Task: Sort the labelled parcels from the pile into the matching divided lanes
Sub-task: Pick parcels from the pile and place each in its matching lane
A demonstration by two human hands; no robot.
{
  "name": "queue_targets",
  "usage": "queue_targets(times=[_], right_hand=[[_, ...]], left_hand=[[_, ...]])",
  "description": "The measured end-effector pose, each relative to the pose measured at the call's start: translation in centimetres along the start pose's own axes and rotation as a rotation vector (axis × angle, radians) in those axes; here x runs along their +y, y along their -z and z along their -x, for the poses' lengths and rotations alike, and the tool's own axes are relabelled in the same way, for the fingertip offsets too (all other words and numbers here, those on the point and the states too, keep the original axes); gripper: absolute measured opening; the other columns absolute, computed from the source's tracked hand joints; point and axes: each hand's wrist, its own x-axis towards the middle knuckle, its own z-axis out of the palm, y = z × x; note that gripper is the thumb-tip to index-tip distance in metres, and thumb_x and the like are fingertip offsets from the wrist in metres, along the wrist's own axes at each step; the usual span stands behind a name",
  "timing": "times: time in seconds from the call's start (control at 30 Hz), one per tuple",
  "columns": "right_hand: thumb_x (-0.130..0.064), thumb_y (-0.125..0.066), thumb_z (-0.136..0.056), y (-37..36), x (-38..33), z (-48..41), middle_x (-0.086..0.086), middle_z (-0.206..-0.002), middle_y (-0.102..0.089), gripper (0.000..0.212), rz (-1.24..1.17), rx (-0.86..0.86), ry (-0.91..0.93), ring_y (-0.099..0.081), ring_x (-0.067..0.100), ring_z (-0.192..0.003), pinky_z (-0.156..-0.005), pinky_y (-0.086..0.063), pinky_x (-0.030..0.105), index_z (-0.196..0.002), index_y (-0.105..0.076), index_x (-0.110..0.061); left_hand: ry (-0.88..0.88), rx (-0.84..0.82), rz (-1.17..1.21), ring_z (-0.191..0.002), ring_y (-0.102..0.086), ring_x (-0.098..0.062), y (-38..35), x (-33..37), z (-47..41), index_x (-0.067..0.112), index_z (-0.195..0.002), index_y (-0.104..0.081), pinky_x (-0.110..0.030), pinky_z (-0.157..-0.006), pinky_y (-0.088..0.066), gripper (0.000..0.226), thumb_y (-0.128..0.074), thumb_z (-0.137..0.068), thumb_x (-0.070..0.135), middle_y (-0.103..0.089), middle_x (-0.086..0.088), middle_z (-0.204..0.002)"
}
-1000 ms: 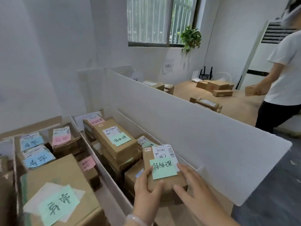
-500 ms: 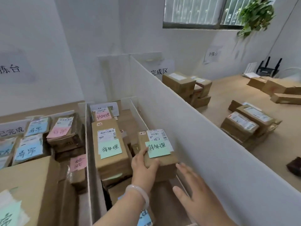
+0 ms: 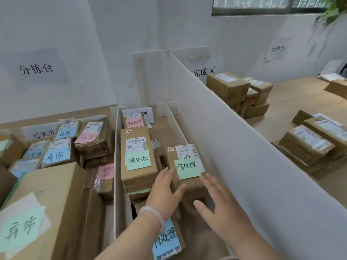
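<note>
You are at the placing step. The green-noted parcel [image 3: 185, 167] is down in the middle lane [image 3: 163, 128], on top of other boxes, with the tall white partition [image 3: 234, 147] just beside it at its 3 o'clock. A neighbouring parcel [image 3: 138, 156] at its 9 o'clock carries the same handwritten note, so the lane looks like the right match.

Your left hand [image 3: 166, 193] clasps the parcel's near-left corner, at about its 7 o'clock. The fingers lie along the left side and the thumb [image 3: 180, 188] is folded across the near face.

Your right hand [image 3: 222, 211] is at the parcel's 5 o'clock, spread flat and holding nothing. Its fingertips [image 3: 205, 178] reach to the note's near corner. They are motion-blurred, so you cannot tell whether they touch the box.

By my reading, the next move is to check that the parcel sits level on the stack and square against the partition. Then ease the left hand off without dragging the box towards 6 o'clock, and go back to the pile for another parcel.
</note>
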Motion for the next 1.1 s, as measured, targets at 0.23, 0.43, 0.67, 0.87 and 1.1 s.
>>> queue_targets(times=[0.23, 0.43, 0.67, 0.87, 1.1], right_hand=[[-0.069, -0.038, -0.086, -1.0, -6.6, 1.9, -0.026, -0.158, 0.003, 0.074, 0.104, -0.034, 0.162, 0.017, -0.013, -0.136, -0.118, 0.002, 0.024, -0.15, -0.008, -0.047], [-0.064, -0.045, -0.089, -5.5, -17.1, 5.5, -0.025, -0.157, 0.009, 0.077, 0.208, -0.085, 0.405, 0.021, -0.006, -0.141, -0.119, 0.012, 0.027, -0.152, -0.005, -0.045], [-0.073, -0.038, -0.081, -14.0, -32.5, 12.5, -0.02, -0.16, 0.004, 0.081, 0.146, -0.174, 0.673, 0.016, -0.001, -0.145, -0.12, 0.011, 0.029, -0.151, -0.006, -0.046], [-0.066, -0.046, -0.089, -21.8, -45.1, 20.2, -0.022, -0.16, 0.009, 0.08, 0.145, -0.252, 0.898, 0.02, -0.001, -0.144, -0.121, 0.009, 0.034, -0.152, -0.001, -0.045], [-0.068, -0.041, -0.089, -28.7, -55.3, 26.2, -0.018, -0.161, 0.007, 0.079, 0.16, -0.355, 1.059, 0.016, 0.005, -0.147, -0.12, 0.01, 0.037, -0.151, 0.001, -0.044]], left_hand=[[-0.254, 0.248, -0.331, -0.133, -0.04, -0.01, 9.4, -1.8, 7.7, 0.035, -0.142, -0.044, -0.029, -0.111, -0.035, 0.058, -0.065, -0.088, 0.04, -0.044, 0.01, -0.147], [-0.268, 0.418, -0.644, -0.123, -0.056, -0.023, 19.2, -6.7, 16.7, 0.025, -0.132, -0.059, -0.042, -0.103, -0.045, 0.056, -0.062, -0.082, 0.049, -0.06, 0.001, -0.135], [-0.082, 0.58, -0.812, -0.125, -0.055, -0.026, 30.4, -14.7, 33.4, 0.025, -0.135, -0.057, -0.046, -0.103, -0.046, 0.062, -0.063, -0.079, 0.053, -0.058, -0.002, -0.138], [0.104, 0.726, -0.855, -0.127, -0.053, -0.027, 37.9, -21.2, 47.4, 0.025, -0.134, -0.059, -0.052, -0.098, -0.048, 0.063, -0.052, -0.08, 0.056, -0.058, -0.002, -0.138], [0.279, 0.87, -0.858, -0.121, -0.057, -0.023, 43.0, -27.9, 60.2, 0.027, -0.137, -0.052, -0.042, -0.093, -0.05, 0.062, -0.05, -0.082, 0.056, -0.055, 0.002, -0.138]])
